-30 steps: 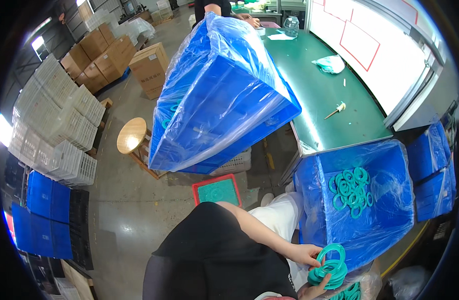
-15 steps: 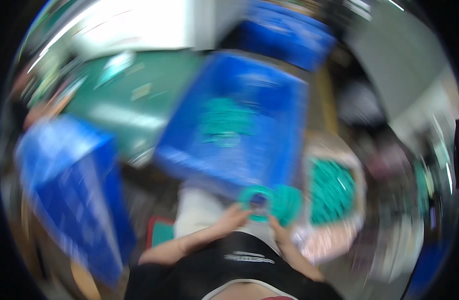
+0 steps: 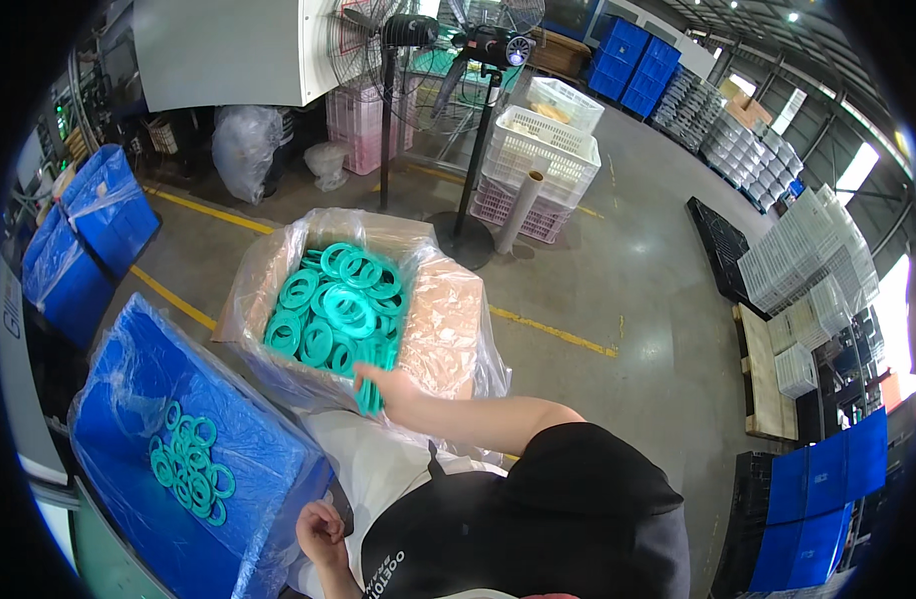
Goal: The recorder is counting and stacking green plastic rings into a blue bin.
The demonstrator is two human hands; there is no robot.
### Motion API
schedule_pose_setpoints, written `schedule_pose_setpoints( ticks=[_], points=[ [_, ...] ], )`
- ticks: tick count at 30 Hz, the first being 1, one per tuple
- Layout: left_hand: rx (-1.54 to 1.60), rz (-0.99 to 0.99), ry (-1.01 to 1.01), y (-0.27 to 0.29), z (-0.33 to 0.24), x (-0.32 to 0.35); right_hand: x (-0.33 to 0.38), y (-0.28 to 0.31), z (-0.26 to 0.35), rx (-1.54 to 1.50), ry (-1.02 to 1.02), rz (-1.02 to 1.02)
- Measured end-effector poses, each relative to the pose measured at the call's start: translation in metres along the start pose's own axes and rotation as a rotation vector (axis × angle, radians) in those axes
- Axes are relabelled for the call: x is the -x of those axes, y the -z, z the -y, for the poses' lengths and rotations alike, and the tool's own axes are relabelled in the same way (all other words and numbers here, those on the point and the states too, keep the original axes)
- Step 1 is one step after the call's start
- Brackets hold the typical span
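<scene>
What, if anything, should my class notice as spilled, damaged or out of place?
Nothing stands out. The green rings in view are inside the plastic-lined cardboard box, inside the blue bin or in the right hand; no spill or clear damage shows.

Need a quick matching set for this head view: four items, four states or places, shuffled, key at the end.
Items:
1. Right hand
2. Left hand
3. Cardboard box
4. Tan tube

States or places:
A. On the floor, beside stacked crates
B. Fingers curled, no rings visible in it
C. Gripping teal rings
D. Lined with clear plastic, heaped with rings

Pairs: 1-C, 2-B, 3-D, 4-A
</scene>
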State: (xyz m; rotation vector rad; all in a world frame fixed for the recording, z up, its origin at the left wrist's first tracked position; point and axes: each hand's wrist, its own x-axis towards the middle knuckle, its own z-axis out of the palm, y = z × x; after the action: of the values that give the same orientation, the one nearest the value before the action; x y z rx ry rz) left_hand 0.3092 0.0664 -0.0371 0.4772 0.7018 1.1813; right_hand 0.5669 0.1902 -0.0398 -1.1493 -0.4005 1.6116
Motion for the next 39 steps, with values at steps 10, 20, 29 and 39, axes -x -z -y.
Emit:
schedule_pose_setpoints(
  ticks=[10, 20, 29, 39],
  points=[
    [-0.158, -0.368, 0.043, -0.005, -0.006, 0.016, 0.068, -0.057, -0.035, 1.298, 0.521, 1.088],
    [-0.246, -0.591, -0.114, 0.027, -0.002, 0.021, 0.033, -0.062, -0.052, 0.829, 0.705, 0.216],
    [-0.351, -0.393, -0.080, -0.024, -0.010, 0.012, 0.055, -0.044, -0.027, 0.432, -0.206, 0.413],
    [-0.295, -0.349, -0.080, -0.013, -0.009, 0.033, 0.060, -0.053, -0.053, 0.356, -0.179, 0.502]
  ],
)
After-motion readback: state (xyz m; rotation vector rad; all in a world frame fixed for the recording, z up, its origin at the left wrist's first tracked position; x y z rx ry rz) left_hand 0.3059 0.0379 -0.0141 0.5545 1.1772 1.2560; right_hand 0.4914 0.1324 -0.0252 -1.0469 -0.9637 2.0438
